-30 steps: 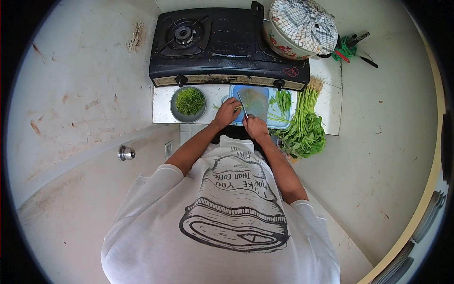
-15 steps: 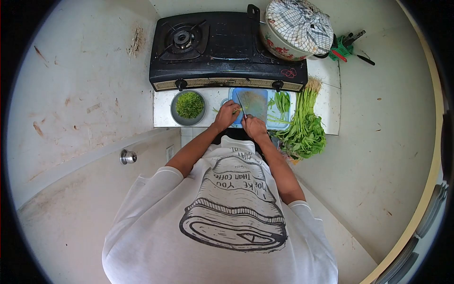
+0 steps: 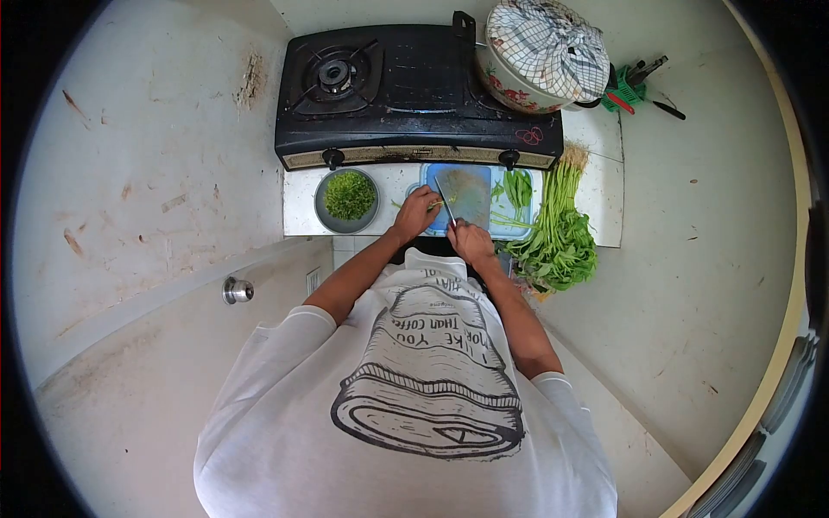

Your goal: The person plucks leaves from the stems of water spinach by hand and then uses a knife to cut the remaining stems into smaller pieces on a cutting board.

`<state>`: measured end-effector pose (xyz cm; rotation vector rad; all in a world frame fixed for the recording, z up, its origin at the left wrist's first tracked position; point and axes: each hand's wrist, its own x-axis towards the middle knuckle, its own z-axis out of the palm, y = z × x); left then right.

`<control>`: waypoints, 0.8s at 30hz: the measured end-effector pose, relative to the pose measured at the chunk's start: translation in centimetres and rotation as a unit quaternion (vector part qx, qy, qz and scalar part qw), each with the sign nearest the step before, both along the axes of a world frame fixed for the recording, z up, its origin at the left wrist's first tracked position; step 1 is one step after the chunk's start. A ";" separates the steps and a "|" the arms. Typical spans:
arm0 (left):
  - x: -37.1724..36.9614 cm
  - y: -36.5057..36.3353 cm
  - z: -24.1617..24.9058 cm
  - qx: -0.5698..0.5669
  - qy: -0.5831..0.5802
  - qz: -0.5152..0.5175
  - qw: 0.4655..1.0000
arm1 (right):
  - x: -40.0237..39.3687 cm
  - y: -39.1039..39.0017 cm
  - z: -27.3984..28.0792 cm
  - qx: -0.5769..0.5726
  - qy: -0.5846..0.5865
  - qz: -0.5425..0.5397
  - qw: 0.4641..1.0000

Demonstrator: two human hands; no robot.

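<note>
My right hand (image 3: 471, 243) is closed round the handle of a knife (image 3: 445, 200), whose narrow blade slants up and left across a blue cutting board (image 3: 429, 175). Thin green stems (image 3: 438, 204) are pinched in my left hand (image 3: 416, 211), their cut ends by the blade. Small chopped bits lie near the knife. On the board's right side rest loose green leaves (image 3: 518, 187) with pale stalks. A grey bowl (image 3: 372, 214) to the left holds finely chopped greens (image 3: 349, 195).
A large bunch of leafy greens (image 3: 560, 246) hangs over the counter's front edge at right. Behind the board stands a black gas stove (image 3: 421, 86) with a cloth-covered floral pot (image 3: 515, 93). A green basket of utensils (image 3: 623, 90) is at the back right.
My right hand and the knife have drawn slightly back toward my body. My left hand stays on the stems. The whole view has shifted a little.
</note>
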<state>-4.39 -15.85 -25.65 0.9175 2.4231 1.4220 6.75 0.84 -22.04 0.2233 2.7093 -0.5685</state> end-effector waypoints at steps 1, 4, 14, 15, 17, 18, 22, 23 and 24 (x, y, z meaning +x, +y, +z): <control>0.0 0.0 0.1 0.002 0.001 -0.001 1.000 | 0.0 -0.1 0.1 -0.002 -0.001 -0.002 1.000; 0.0 0.1 0.2 -0.010 -0.011 0.000 1.000 | -0.1 -0.3 -0.1 0.008 0.005 0.001 1.000; 0.2 0.3 0.1 -0.013 -0.053 0.016 0.998 | -0.9 -0.7 -0.7 0.000 0.021 -0.003 1.000; 0.2 0.3 0.1 -0.004 -0.073 0.022 0.997 | -0.3 -0.5 -0.7 -0.001 0.023 0.000 1.000; 0.1 0.4 0.2 0.004 -0.082 0.028 0.996 | 0.1 -0.1 -0.9 0.000 0.018 0.003 1.000; 0.0 0.4 0.3 0.003 -0.070 0.026 0.997 | 0.2 0.0 -0.8 0.002 0.010 0.004 1.000; 0.0 0.3 0.4 0.000 -0.043 0.014 0.999 | -0.1 0.3 -0.9 0.000 0.018 -0.015 1.000; 0.1 0.2 0.4 0.000 -0.044 0.013 0.999 | -0.3 0.2 -1.0 -0.002 0.016 -0.010 1.000; 0.0 0.2 0.5 0.000 -0.044 0.012 0.999 | -0.5 0.2 -0.8 -0.003 0.013 -0.007 1.000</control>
